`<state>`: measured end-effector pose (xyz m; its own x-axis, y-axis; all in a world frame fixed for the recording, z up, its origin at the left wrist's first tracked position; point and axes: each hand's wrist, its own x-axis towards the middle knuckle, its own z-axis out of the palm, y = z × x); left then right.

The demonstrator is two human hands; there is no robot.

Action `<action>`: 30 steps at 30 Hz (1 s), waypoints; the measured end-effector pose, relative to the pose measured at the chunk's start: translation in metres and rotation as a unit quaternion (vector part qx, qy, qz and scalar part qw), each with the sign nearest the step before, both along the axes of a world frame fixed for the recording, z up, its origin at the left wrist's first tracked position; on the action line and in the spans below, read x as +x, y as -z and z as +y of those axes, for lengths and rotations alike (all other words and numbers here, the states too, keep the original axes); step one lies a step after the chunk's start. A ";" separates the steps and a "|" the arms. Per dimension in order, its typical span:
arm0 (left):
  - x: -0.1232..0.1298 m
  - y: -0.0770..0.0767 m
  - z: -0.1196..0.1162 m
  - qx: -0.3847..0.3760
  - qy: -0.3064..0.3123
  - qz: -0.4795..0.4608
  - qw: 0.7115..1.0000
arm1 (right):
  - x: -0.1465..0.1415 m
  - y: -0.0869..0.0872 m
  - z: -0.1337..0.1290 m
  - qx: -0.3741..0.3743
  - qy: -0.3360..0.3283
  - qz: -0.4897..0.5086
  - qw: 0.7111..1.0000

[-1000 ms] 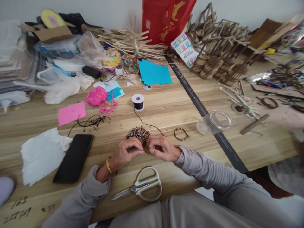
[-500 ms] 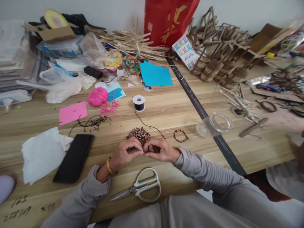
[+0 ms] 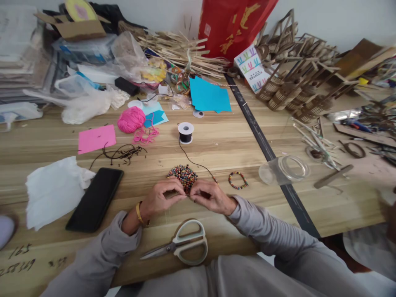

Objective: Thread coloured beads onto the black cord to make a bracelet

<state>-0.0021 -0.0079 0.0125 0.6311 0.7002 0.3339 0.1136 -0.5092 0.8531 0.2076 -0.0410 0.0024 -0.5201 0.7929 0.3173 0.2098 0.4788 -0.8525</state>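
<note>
Thumb and fingertips of my left hand (image 3: 163, 195) are pinched together just in front of a pile of small coloured beads (image 3: 183, 175). My right hand (image 3: 213, 196) pinches close beside it, the fingertips nearly touching. What lies between the fingertips is too small to make out. A black cord (image 3: 198, 164) runs from a white spool (image 3: 185, 133) to my right hand, with a few beads on it near the knuckles. To the right lies a bead bracelet (image 3: 238, 180). White-handled scissors (image 3: 190, 242) rest below my hands.
A black phone (image 3: 94, 199) and white tissue (image 3: 55, 192) lie on the left. Pink yarn (image 3: 131, 119) and blue paper (image 3: 210, 95) are further back. A clear plastic roll (image 3: 284, 169) sits across a black strip (image 3: 297, 206) on the right. Small woven baskets (image 3: 283, 95) stand behind.
The view has shifted slightly. Both hands stay in a pinch by the beads, their fingertips slightly further apart than before.
</note>
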 end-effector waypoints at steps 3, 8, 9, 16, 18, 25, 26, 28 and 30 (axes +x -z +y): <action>-0.007 -0.001 0.006 0.001 -0.040 0.000 0.999 | 0.001 -0.001 0.000 -0.007 0.009 0.006 1.000; -0.017 0.001 0.014 0.019 -0.033 0.039 0.999 | 0.001 -0.001 -0.001 -0.018 0.020 0.009 1.000; -0.018 0.001 0.015 0.031 -0.023 0.059 0.998 | 0.001 -0.001 -0.001 -0.020 0.021 0.007 1.000; -0.024 -0.001 0.016 0.116 0.033 0.176 0.977 | 0.001 -0.002 -0.001 -0.022 0.025 -0.008 0.999; -0.025 -0.001 0.016 0.138 0.036 0.200 0.969 | 0.000 -0.002 -0.001 -0.021 0.024 -0.010 0.999; -0.025 0.005 0.015 0.180 0.032 0.238 0.954 | 0.000 -0.001 0.000 -0.018 0.024 -0.004 1.000; -0.025 0.006 0.015 0.183 0.028 0.238 0.953 | 0.000 -0.001 0.000 -0.017 0.024 -0.004 1.000; -0.024 0.006 0.014 0.189 0.022 0.233 0.954 | 0.000 -0.001 0.000 -0.016 0.025 -0.007 1.000; -0.023 0.007 0.013 0.193 0.021 0.225 0.955 | 0.000 -0.001 0.000 -0.016 0.026 -0.009 0.999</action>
<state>-0.0249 0.0054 0.0057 0.7967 0.5506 0.2492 0.3972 -0.7879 0.4706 0.2080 -0.0415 0.0036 -0.4834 0.8286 0.2824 0.2501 0.4399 -0.8625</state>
